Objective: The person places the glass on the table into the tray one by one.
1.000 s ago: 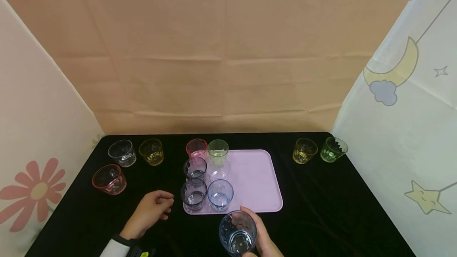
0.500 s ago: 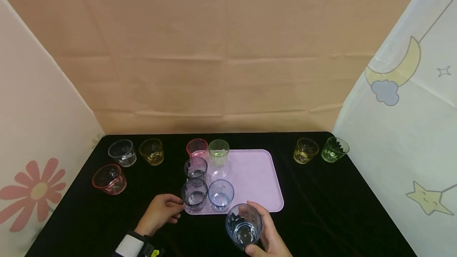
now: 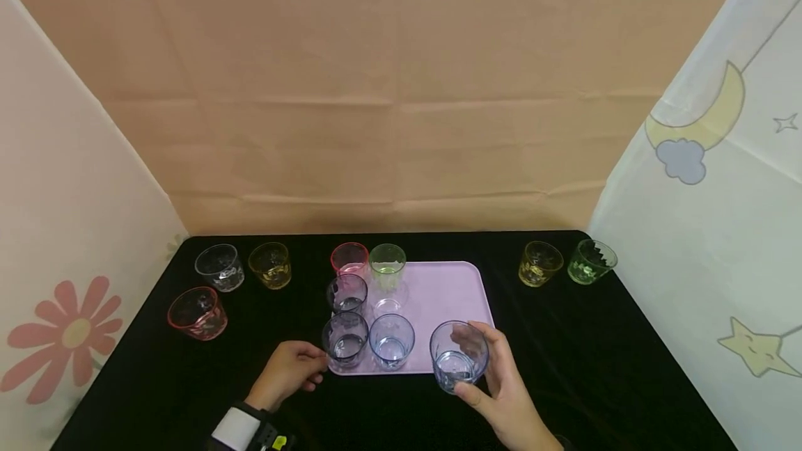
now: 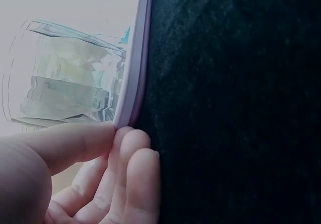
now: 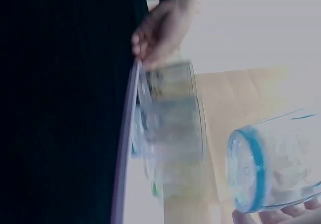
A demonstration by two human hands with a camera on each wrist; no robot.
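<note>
My right hand point(image 3: 507, 388) grips a blue-tinted drinking glass point(image 3: 456, 362), thumb on the near side and fingers round the far side. The glass overlaps the front edge of the pink tray point(image 3: 445, 291) in the head view; the right wrist view shows its blue base point(image 5: 247, 170) raised above the tray's level. At the tray's front left corner my left hand point(image 3: 289, 373) pinches the rim point(image 4: 131, 91), thumb above and fingertips below. Beside that hand stands a dark grey glass point(image 3: 345, 341), with a light blue glass point(image 3: 391, 343) to its right.
Farther back on the tray are another dark glass point(image 3: 347, 294), a red glass point(image 3: 349, 259) and a green one point(image 3: 388, 260). Clear point(image 3: 219, 268), yellow point(image 3: 270, 266) and red glasses point(image 3: 199, 315) stand left; yellow point(image 3: 539, 264) and green glasses point(image 3: 590, 262) stand right.
My right hand has carried the blue glass up and to the right, over the tray's front edge. My left hand has moved right and taken hold of the tray's corner.
</note>
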